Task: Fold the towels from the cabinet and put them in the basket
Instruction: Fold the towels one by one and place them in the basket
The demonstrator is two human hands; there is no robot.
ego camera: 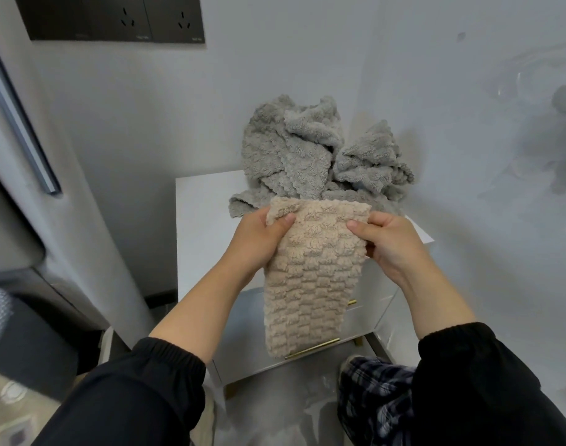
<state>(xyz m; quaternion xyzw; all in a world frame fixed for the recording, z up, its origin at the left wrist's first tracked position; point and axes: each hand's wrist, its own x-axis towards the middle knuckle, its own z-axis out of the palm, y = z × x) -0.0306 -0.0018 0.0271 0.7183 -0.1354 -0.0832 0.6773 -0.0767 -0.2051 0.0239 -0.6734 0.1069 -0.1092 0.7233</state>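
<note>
One beige towel [310, 278], fluffy, checker-textured.

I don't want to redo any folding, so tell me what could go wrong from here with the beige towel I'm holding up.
The beige towel hangs free, pinched only at its top corners by the left hand and right hand; a slipped pinch would likely drop it. The grey towels sit in a loose heap right behind it on the cabinet, so swinging it could drag one off.
</note>
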